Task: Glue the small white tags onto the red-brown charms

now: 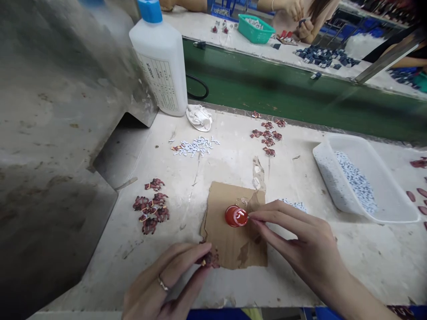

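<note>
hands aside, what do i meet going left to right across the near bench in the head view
Left cluster of brownish-red figures → heap of pale pieces → small red container → far cluster of brownish-red figures → white plastic tray

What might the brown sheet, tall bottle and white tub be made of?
Brown sheet: matte cardboard, judging by its torn edges and dark stains.
Tall bottle: probably plastic, cloudy and satin-smooth.
White tub: likely moulded plastic; its milky walls and rounded corners suggest that.
</note>
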`<state>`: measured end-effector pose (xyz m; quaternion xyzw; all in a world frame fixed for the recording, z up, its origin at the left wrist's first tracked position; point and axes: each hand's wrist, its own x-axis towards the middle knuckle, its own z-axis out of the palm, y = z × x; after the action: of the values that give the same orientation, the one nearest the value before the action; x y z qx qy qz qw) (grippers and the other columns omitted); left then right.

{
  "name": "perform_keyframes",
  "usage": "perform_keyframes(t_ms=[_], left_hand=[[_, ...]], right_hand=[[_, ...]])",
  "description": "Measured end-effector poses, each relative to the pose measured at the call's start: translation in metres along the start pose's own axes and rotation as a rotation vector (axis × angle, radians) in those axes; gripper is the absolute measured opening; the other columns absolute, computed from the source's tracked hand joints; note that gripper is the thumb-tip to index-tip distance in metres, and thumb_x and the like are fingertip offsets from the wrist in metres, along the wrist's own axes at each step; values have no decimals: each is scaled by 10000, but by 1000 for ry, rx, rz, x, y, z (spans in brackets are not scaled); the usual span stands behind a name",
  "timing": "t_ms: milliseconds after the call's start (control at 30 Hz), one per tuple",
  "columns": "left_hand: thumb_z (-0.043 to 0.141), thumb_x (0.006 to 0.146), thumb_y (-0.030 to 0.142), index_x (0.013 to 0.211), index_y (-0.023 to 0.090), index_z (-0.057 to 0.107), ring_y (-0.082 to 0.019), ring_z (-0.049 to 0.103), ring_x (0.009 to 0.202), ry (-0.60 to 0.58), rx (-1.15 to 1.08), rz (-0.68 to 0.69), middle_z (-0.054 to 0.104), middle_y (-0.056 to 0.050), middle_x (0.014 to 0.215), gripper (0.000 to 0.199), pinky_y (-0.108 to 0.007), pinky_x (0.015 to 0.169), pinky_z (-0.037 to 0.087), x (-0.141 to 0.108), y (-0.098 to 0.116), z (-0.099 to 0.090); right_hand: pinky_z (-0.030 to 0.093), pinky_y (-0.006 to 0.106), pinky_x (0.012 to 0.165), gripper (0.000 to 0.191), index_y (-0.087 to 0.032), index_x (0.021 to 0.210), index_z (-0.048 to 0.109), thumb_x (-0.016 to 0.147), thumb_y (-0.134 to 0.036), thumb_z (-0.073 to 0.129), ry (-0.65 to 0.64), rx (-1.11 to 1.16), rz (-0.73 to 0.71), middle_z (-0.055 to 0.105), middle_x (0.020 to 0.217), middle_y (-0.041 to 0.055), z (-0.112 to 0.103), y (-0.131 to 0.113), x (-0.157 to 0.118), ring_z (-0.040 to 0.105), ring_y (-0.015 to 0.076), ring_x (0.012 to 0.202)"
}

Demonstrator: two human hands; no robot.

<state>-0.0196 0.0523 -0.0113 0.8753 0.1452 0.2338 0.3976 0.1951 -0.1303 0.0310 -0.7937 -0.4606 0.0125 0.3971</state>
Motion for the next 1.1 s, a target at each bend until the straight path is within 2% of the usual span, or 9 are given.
perform_keyframes(t_ms=[133, 300, 400, 500, 600, 733, 833, 967, 1100], left_hand=[[674, 1197, 316, 1292, 333, 768, -77, 876, 894, 23, -11, 44, 849, 53, 1083, 134, -77, 942, 687, 4, -3, -3], [693, 1182, 290, 1300, 327, 758, -108, 880, 1005, 3, -33, 44, 880, 38, 1186, 140, -146, 1050, 703, 9, 0, -2], [678, 1193, 259, 1357, 319, 760, -75, 861, 960, -41, -126, 58, 858, 41, 1116, 194, -89, 976, 684, 12, 2, 1], [651, 1201, 213, 1345, 267, 749, -40, 833, 1027, -47, -111, 127, 826, 27, 1145, 182, -51, 1048, 627, 17, 5, 5], [628, 1216, 218, 1347, 220, 733, -33, 834, 1051, -68, -117, 204, 840, 15, 1139, 168, -34, 1087, 597, 21, 7, 8], [592, 1230, 201, 1419, 214, 738, -38, 836, 1026, -83, -168, 206, 832, 10, 1106, 239, -43, 1039, 621, 21, 7, 13], [579, 1244, 253, 1407, 223, 741, -22, 840, 1006, -64, -180, 228, 842, 18, 1088, 231, -9, 1055, 587, 20, 8, 13], [612, 1228, 243, 1416, 244, 733, -49, 850, 1007, -104, -170, 187, 857, 12, 1104, 224, -42, 1039, 624, 23, 11, 10], [598, 1233, 246, 1367, 244, 742, -40, 847, 996, -88, -181, 185, 843, 26, 1111, 197, -31, 1039, 619, 22, 10, 12]], right_hand=[[737, 206, 691, 212, -304, 1007, 866, 1019, -123, 756, -12, -17, -19, 907, 909, -3, -1, -3, 2, 870, 168, 714], [716, 239, 609, 214, -312, 977, 869, 994, -125, 766, 2, -11, 20, 895, 860, -2, -2, -5, 5, 856, 191, 663], [724, 260, 597, 219, -341, 973, 869, 972, -138, 787, 52, 53, 73, 906, 852, -21, -2, -11, 3, 869, 208, 680], [746, 251, 616, 237, -376, 973, 871, 928, -146, 831, 73, 184, 110, 917, 835, -56, -1, -23, -1, 888, 205, 708], [778, 262, 661, 257, -368, 980, 873, 881, -131, 861, 11, 340, 117, 934, 877, -41, 3, -36, -6, 920, 220, 769], [792, 254, 753, 298, -348, 1011, 872, 854, -95, 884, -38, 464, 121, 956, 962, -11, 13, -41, -10, 936, 213, 831], [785, 266, 688, 319, -386, 1032, 865, 876, -109, 848, -44, 495, 123, 951, 940, -35, 18, -38, -9, 916, 206, 757], [782, 312, 613, 307, -438, 1056, 853, 870, -194, 856, -73, 506, 129, 932, 897, -53, 20, -33, -9, 904, 242, 716], [785, 252, 683, 353, -432, 1202, 851, 939, -197, 849, -141, 446, 64, 949, 1001, -20, 16, -32, -16, 922, 230, 772]])
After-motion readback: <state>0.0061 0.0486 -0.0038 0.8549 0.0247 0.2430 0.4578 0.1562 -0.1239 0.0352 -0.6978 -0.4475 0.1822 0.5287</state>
